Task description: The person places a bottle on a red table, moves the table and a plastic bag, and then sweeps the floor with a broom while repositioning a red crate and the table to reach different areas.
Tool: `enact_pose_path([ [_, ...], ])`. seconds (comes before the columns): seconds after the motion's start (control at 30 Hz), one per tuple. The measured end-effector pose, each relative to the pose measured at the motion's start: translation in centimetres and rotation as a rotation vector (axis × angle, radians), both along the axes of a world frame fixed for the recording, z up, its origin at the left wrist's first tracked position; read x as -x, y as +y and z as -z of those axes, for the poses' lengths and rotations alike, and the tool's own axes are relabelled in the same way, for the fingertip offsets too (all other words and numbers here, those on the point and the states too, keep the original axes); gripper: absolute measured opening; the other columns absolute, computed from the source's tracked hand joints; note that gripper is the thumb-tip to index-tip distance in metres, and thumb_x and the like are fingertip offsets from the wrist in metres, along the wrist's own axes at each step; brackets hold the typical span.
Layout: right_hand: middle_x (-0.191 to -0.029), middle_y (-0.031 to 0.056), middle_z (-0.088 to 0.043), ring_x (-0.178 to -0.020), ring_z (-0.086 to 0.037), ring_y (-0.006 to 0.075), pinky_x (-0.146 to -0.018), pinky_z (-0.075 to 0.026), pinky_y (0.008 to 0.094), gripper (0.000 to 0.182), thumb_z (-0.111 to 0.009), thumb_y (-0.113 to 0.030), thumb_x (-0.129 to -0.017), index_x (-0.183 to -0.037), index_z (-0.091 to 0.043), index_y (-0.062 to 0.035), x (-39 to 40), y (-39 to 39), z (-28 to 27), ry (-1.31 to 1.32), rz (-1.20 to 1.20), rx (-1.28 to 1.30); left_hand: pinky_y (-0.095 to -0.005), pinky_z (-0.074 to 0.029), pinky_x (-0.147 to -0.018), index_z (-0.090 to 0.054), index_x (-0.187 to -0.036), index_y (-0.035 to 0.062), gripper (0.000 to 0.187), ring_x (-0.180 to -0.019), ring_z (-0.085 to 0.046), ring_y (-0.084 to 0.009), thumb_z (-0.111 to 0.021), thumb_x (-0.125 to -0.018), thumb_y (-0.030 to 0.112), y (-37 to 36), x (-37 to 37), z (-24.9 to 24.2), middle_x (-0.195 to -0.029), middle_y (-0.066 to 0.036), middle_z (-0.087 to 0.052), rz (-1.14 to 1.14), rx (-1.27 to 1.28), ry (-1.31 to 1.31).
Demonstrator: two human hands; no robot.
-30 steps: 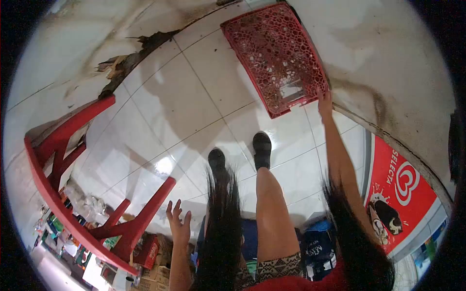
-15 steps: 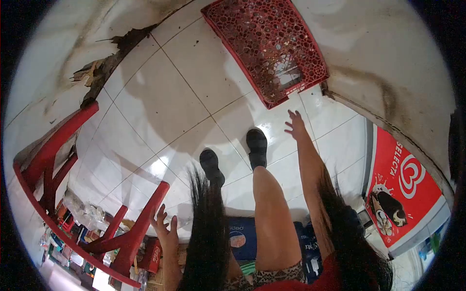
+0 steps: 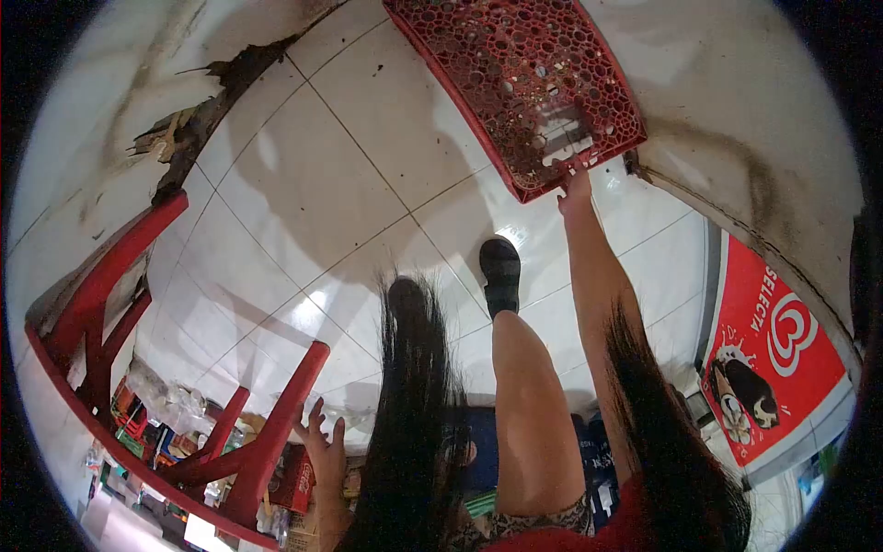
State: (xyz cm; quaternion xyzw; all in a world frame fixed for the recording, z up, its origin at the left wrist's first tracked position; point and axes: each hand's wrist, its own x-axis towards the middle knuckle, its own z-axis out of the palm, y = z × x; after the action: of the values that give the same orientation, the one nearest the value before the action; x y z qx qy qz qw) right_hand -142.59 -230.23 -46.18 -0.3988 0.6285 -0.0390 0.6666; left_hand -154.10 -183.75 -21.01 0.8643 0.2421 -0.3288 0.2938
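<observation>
My right hand (image 3: 577, 189) reaches forward, its fingers hooked at the cut-out in the near edge of a red plastic crate (image 3: 487, 138). The fingertips are partly hidden by the crate's rim. Round, honeycomb-like holes cover the crate's dirty face, and it stands on the tiled floor (image 3: 340, 175). Lower left, my left hand (image 3: 322, 446) is held up with its fingers apart and nothing in it. Beside it is a leg of an upturned red plastic stool or chair (image 3: 285, 414).
A red Selecta-branded freezer (image 3: 773, 350) stands at the right. Blue boxes (image 3: 478, 442) lie behind my legs, and mixed packages (image 3: 175, 405) crowd the lower left. Dark, broken wall edging (image 3: 193, 129) runs along the upper left. My dark shoe (image 3: 500, 271) is on the floor.
My right hand has moved forward from short of the crate to its near edge and taken hold there. My left hand stays raised. The view has shifted slightly.
</observation>
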Motion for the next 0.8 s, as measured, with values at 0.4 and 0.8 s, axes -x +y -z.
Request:
enact_pose_path([
  [0.4, -0.078, 0.0076, -0.057, -0.078, -0.051, 0.0214, -0.077, -0.033, 0.0349, 0.04, -0.062, -0.019, -0.056, -0.092, -0.051, -0.0058, -2.6, 8.1, -9.4, 0.093, -0.038, 0.581, -0.037, -0.04, -0.064, -0.041, -0.108, 0.0124, 0.04, -0.089, -0.044, -0.0266, -0.054, -0.07, 0.016, 3.4, 3.2, -5.5, -0.117, -0.012, -0.021, 0.081, 0.089, -0.078],
  [0.8, -0.084, 0.0187, -0.054, -0.082, -0.052, 0.0261, -0.072, -0.037, 0.0304, 0.042, -0.059, -0.022, -0.062, -0.086, -0.049, 0.0109, -16.6, 12.5, -31.1, 0.034, -0.196, 0.844, -0.0328, -0.04, -0.063, -0.041, -0.108, 0.0122, 0.04, -0.087, -0.045, -0.0236, -0.054, -0.07, 0.012, 8.1, 4.8, -8.4, -0.116, -0.012, -0.021, 0.072, 0.146, -0.291],
])
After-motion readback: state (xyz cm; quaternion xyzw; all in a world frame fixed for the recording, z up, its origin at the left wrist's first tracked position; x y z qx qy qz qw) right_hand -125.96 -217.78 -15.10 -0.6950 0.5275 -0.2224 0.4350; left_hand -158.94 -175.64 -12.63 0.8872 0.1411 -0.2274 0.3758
